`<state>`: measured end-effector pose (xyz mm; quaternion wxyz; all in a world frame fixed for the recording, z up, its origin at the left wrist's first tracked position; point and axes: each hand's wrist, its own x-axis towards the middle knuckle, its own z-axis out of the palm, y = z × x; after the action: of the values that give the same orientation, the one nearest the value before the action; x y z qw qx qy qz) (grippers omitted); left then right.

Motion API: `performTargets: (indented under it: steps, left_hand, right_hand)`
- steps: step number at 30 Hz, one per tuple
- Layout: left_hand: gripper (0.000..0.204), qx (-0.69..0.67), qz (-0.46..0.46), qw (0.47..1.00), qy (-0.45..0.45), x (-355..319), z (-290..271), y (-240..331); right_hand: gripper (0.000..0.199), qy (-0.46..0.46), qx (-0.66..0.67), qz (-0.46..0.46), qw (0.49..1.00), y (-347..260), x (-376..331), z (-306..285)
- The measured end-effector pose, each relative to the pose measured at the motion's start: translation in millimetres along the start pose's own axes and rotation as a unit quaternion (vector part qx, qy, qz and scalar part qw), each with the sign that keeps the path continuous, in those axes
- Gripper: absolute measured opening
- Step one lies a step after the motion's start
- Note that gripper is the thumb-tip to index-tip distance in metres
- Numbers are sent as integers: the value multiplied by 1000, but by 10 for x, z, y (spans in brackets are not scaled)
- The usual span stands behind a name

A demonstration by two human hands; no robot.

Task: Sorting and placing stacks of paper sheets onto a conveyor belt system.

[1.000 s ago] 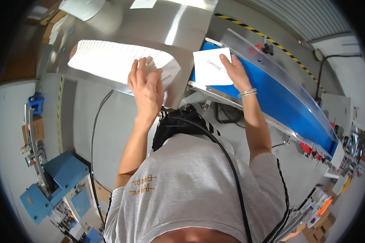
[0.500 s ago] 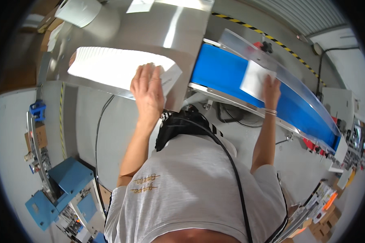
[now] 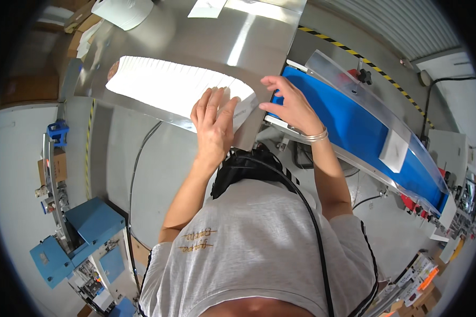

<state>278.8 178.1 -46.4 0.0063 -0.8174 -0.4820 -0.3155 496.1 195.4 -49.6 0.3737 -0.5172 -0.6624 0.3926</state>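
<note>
A long fanned row of white flat packets [image 3: 158,82] lies along the near edge of the steel table [image 3: 195,45]. My left hand [image 3: 215,119] rests on the row's right end, fingers a little bent and apart, touching the top pieces. Over the near end of the blue conveyor belt [image 3: 341,119], by the table's right edge, is my right hand [image 3: 293,105]. Its thumb and fingers are spread, with nothing between them. Farther along the belt, against the clear side guard [image 3: 375,100], lies a single white packet [image 3: 395,150].
A large white roll [image 3: 122,11] stands at the table's far left, and a white sheet [image 3: 206,8] lies at its far edge. Blue-lidded machines [image 3: 95,224] stand on the floor at the left. A black cable [image 3: 307,216] hangs down in front of my shirt.
My right hand has let go of the white packet and moved left, off the belt's middle toward the table. That packet is now farther right on the belt. My left hand stays at the row.
</note>
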Motion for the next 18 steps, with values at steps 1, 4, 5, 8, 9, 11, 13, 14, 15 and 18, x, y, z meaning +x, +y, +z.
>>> performTargets:
  steps: [1,4,5,8,9,11,13,14,15,18]
  left_hand:
    - [35,-14,5,1000,4,3,2,3]
    - [38,-26,17,1000,2,-7,13,-21]
    - [38,-24,24,999,-5,-17,11,-23]
    - [33,-22,30,999,-10,0,-15,-3]
    - [33,-24,32,999,-11,18,-35,21]
    - [27,-44,-33,998,0,52,-88,60]
    - [30,-35,-35,999,3,24,-64,-16]
    - [31,-49,-49,998,6,35,-27,-12]
    - [32,-59,-65,996,9,48,-13,-7]
    - [35,-40,-80,996,17,57,28,-19]
  right_hand:
    - [51,0,1,-1,1000,4,40,20]
    - [49,-34,26,-8,999,45,122,58]
    - [45,-53,37,-3,998,55,129,61]
    - [39,-89,27,-25,995,114,172,62]
    - [36,-105,5,-51,993,138,172,64]
    - [33,-81,-3,-81,993,236,79,41]
    - [30,-71,87,44,993,194,-88,-50]
    - [26,-18,167,78,983,368,-207,-106]
    - [23,34,247,110,962,557,-321,-162]
    - [26,251,106,209,939,812,-643,-514]
